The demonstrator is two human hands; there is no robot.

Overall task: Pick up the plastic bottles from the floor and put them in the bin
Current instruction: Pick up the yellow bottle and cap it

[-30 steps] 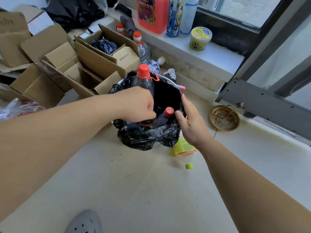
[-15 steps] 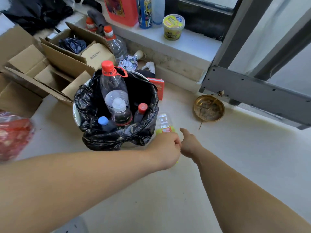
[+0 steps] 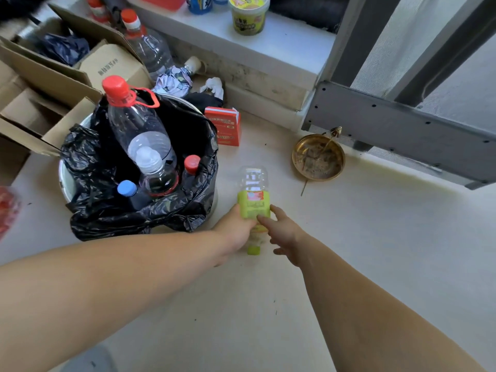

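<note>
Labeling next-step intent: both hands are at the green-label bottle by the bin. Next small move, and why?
Probably lift the green-label bottle toward the bin. The left hand already wraps its side, the right hand touches it, and it lies just right of the bin.

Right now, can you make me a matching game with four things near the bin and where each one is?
Things:
1. green-label bottle
2. big red-capped bottle
3. brass dish
4. yellow tub

Places:
A. on the white ledge
B. standing in the bin
C. between the left hand and right hand
D. on the floor by the grey frame

Pairs: 1-C, 2-B, 3-D, 4-A
</note>
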